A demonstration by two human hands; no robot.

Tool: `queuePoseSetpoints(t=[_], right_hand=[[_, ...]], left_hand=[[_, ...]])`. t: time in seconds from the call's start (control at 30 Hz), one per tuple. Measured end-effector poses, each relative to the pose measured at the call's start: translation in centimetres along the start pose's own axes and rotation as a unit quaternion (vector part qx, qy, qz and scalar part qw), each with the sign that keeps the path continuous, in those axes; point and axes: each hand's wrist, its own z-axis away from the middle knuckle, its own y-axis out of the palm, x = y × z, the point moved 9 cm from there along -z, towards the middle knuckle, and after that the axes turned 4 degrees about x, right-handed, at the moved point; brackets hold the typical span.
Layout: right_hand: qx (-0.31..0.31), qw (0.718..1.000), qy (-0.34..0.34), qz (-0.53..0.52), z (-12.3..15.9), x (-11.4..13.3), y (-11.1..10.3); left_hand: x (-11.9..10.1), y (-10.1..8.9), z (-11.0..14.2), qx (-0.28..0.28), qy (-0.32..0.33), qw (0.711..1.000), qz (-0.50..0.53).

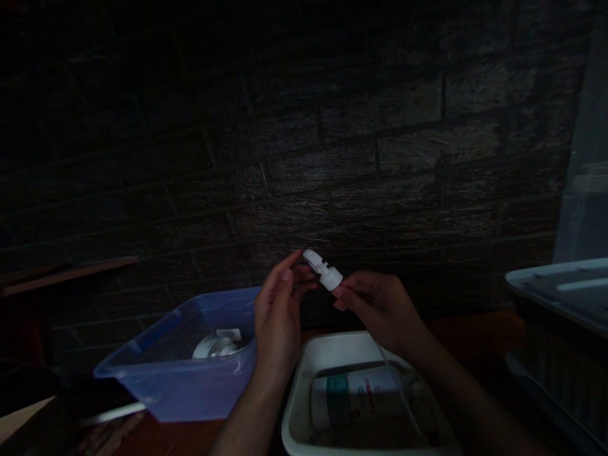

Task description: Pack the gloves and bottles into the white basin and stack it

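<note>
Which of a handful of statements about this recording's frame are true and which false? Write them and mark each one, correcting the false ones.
1. The right hand holds the white spray head. True.
2. The blue bin is left of the white tub in the picture. True.
3. The left hand is inside the blue bin. False: the left hand is raised near the white spray head.
4. The bottle in the white tub shows a green band. True.
5. The bottle stands upright. False: the bottle lies on its side.
</note>
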Motion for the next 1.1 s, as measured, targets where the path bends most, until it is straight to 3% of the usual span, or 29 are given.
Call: queuePoseSetpoints(t=[0.13,0.4,0.77,1.1], right_hand=[[0.006,1.000,0.013,0.000,-0.1,-0.2,0.1],[0.046,0.999,0.007,-0.008,-0.3,-0.7,0.8],[0.080,0.996,0.039,-0.001,0.0,-1.4,1.5],[0.111,0.992,0.048,-0.020,0.1,-1.6,2.3]], left_hand=[[0.4,-0.5,-0.3,0.003,-0.003,0.997,-0.077],[1.9,1.2,-0.1,0.053,-0.044,0.997,0.042],[1.3,-0.6,-0.7,-0.018,-0.046,0.994,0.095],[2.0,2.1,0.3,0.073,-0.104,0.987,0.100]])
